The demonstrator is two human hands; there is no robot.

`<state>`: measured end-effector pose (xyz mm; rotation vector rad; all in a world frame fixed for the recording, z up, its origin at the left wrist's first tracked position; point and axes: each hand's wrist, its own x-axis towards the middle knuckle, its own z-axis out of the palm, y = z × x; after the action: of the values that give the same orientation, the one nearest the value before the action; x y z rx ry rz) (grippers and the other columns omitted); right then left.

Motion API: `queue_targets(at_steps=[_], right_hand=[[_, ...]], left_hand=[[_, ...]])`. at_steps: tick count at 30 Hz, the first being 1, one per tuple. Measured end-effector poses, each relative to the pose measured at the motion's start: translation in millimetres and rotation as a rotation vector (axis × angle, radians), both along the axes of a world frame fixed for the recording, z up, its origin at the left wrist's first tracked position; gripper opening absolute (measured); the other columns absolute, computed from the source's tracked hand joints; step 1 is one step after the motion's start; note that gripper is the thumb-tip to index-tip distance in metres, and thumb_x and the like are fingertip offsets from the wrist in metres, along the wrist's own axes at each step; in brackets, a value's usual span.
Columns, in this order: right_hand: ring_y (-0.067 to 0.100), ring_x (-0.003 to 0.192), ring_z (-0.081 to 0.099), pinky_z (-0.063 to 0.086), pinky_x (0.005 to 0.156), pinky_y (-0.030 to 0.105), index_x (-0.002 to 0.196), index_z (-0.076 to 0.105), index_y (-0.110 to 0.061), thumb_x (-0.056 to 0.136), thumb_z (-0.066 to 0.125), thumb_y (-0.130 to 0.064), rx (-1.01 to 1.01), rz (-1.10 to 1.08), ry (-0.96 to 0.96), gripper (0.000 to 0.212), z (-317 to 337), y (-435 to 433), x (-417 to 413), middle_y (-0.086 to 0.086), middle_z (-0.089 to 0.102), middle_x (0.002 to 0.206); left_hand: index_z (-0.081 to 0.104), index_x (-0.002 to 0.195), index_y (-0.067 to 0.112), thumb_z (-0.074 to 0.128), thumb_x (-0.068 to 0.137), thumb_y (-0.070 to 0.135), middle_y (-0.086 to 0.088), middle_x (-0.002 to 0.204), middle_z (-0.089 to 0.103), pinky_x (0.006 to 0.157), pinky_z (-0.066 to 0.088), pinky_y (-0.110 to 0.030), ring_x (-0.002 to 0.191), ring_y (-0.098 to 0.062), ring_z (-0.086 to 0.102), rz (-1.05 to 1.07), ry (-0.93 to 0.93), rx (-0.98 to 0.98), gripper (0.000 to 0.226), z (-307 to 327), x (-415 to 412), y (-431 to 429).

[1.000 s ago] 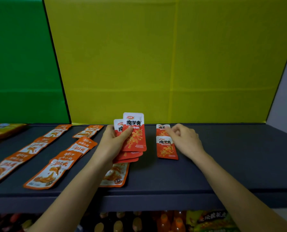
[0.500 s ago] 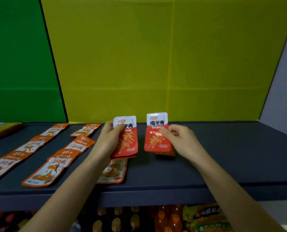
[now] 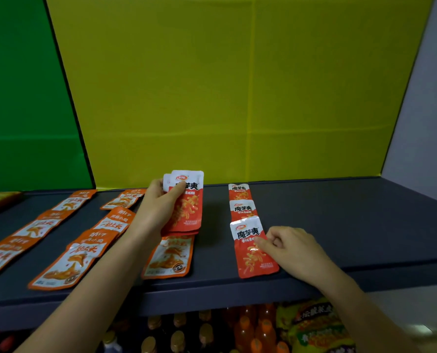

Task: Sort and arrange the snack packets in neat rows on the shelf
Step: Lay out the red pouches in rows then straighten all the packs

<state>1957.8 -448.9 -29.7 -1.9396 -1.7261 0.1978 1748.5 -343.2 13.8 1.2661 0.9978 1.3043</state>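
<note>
Head view: right hand (image 3: pixel 292 250) fingertips on front red packet (image 3: pixel 253 253).

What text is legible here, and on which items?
"魔芋爽": red packets in the right-hand row and the stack in the left hand.
Small logo and subtitle on these: too blurred.
Orange packets: characters too blurred to read surely.
Yellow bags on the lower shelf: unreadable.
</note>
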Motion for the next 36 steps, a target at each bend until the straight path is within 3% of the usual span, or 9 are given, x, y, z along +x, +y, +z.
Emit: queue_targets(at_steps=[4, 8, 14, 17, 22, 26, 29, 32, 36], right_hand=[[0.007, 0.072, 0.048, 0.037, 0.060, 0.023, 0.068, 0.046, -0.022, 0.087, 0.044, -0.057, -0.033, -0.037, -0.131, 0.040, 4.6, -3.6, -2.1, -0.011, 0.047, 0.072], [0.013, 0.080, 0.048, 0.036, 0.068, 0.030, 0.075, 0.046, -0.026, 0.088, 0.032, -0.064, -0.002, -0.103, -0.224, 0.043, 22.4, -4.4, -0.1, -0.010, 0.048, 0.082], [0.013, 0.093, 0.056, 0.041, 0.079, 0.034, 0.085, 0.058, -0.030, 0.087, 0.031, -0.065, 0.156, 0.044, 0.092, 0.044, 46.2, 13.5, -14.4, -0.013, 0.060, 0.090], [0.016, 0.081, 0.055, 0.039, 0.072, 0.033, 0.075, 0.056, -0.024, 0.085, 0.040, -0.063, 0.150, 0.054, 0.135, 0.044, 46.9, 23.6, -5.4, -0.012, 0.055, 0.071], [0.002, 0.052, 0.045, 0.036, 0.060, 0.026, 0.059, 0.059, -0.021, 0.087, 0.055, -0.046, 0.105, 0.178, 0.373, 0.038, 46.8, 27.5, 46.0, -0.008, 0.056, 0.059], [0.006, 0.049, 0.036, 0.027, 0.046, 0.014, 0.061, 0.054, -0.018, 0.089, 0.056, -0.034, 0.108, 0.148, 0.461, 0.032, 51.6, 27.2, 95.7, -0.002, 0.048, 0.056], [0.009, 0.050, 0.034, 0.026, 0.042, 0.013, 0.061, 0.050, -0.015, 0.093, 0.052, -0.026, 0.135, 0.099, 0.525, 0.034, 55.6, 31.9, 132.0, -0.001, 0.042, 0.053], [0.009, 0.050, 0.035, 0.028, 0.040, 0.011, 0.061, 0.050, -0.015, 0.094, 0.050, -0.026, 0.138, 0.044, 0.507, 0.035, 57.0, 42.0, 159.4, -0.001, 0.042, 0.053], [0.009, 0.051, 0.035, 0.028, 0.044, 0.014, 0.071, 0.054, -0.011, 0.095, 0.049, -0.028, 0.089, 0.038, 0.541, 0.029, 51.4, 67.9, 184.6, -0.001, 0.045, 0.056]], left_hand=[[0.052, 0.113, 0.013, 0.057, 0.090, 0.024, -0.006, 0.088, 0.064, 0.059, 0.047, -0.028, 0.067, -0.016, 0.060, -0.052, 0.017, 0.012, 0.026, -0.7, 3.1, -3.5], [0.052, 0.111, 0.013, 0.058, 0.089, 0.026, -0.006, 0.091, 0.065, 0.058, 0.048, -0.028, 0.066, -0.015, 0.062, -0.075, 0.049, 0.038, 0.026, 0.9, 8.5, -6.8], [0.049, 0.089, 0.020, 0.059, 0.089, 0.022, -0.009, 0.089, 0.063, 0.064, 0.050, -0.033, 0.072, -0.018, 0.061, -0.140, 0.093, 0.140, 0.010, 5.4, 44.5, -18.0], [0.048, 0.087, 0.020, 0.060, 0.088, 0.023, -0.014, 0.093, 0.063, 0.077, 0.050, -0.042, 0.085, -0.025, 0.061, -0.145, 0.137, 0.218, 0.012, 5.5, 72.3, -21.8], [0.047, 0.086, 0.021, 0.045, 0.093, 0.024, -0.005, 0.087, 0.056, 0.071, 0.045, -0.034, 0.077, -0.016, 0.056, -0.276, 0.176, 0.060, 0.008, 11.5, 120.3, -24.0], [0.051, 0.092, 0.013, 0.040, 0.089, 0.011, 0.001, 0.075, 0.057, 0.061, 0.042, -0.026, 0.066, -0.010, 0.053, -0.334, 0.279, 0.054, 0.012, 12.4, 148.8, -19.1], [0.058, 0.079, 0.010, 0.042, 0.089, -0.003, 0.009, 0.059, 0.067, 0.057, 0.049, -0.015, 0.053, -0.002, 0.060, -0.446, 0.340, 0.059, 0.022, 10.8, 166.5, -17.9], [0.060, 0.089, 0.003, 0.050, 0.088, -0.007, -0.009, 0.092, 0.068, 0.079, 0.050, -0.021, 0.071, -0.011, 0.061, -0.498, 0.448, 0.022, 0.014, 5.9, 183.7, -15.3], [0.054, 0.075, 0.014, 0.062, 0.085, 0.006, -0.018, 0.113, 0.066, 0.088, 0.049, -0.033, 0.089, -0.019, 0.062, -0.399, 0.658, 0.045, 0.015, -5.6, 204.9, -9.8]])
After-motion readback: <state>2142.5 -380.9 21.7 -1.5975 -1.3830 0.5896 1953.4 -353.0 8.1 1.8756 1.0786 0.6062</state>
